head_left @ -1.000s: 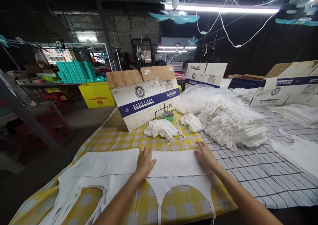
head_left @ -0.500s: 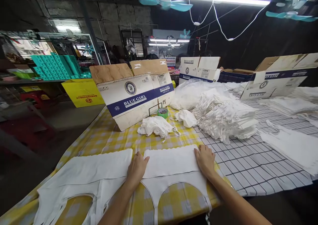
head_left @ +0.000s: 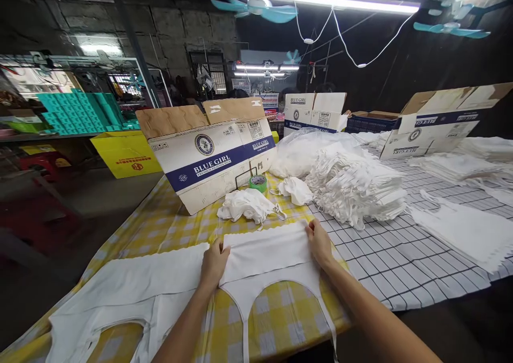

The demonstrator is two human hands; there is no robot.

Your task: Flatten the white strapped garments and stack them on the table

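Observation:
A white camisole top [head_left: 266, 250] with thin straps is stretched between my hands, its scalloped edge facing away from me and its straps hanging towards me. My left hand [head_left: 214, 261] grips its left end, fingers closed on the fabric. At the opposite end my right hand [head_left: 319, 244] pinches the upper right corner. Another white garment [head_left: 132, 283] lies flat on the yellow checked cloth [head_left: 160, 218], just left of my left hand. Beyond the held top rest two crumpled white garments [head_left: 248, 205].
A tilted BLUE GIRL carton [head_left: 212, 160] stands behind, with a roll of green tape [head_left: 258, 183] beside it. To the right sits a large stack of white garments [head_left: 356, 181] near a clear plastic bag [head_left: 296, 149]. More white pieces [head_left: 460, 232] lie on the white grid cloth [head_left: 372, 267].
Both hands have closed on the top's ends and raised its far edge slightly, pulling it taut. The view has shifted a little, so the surroundings appear further left.

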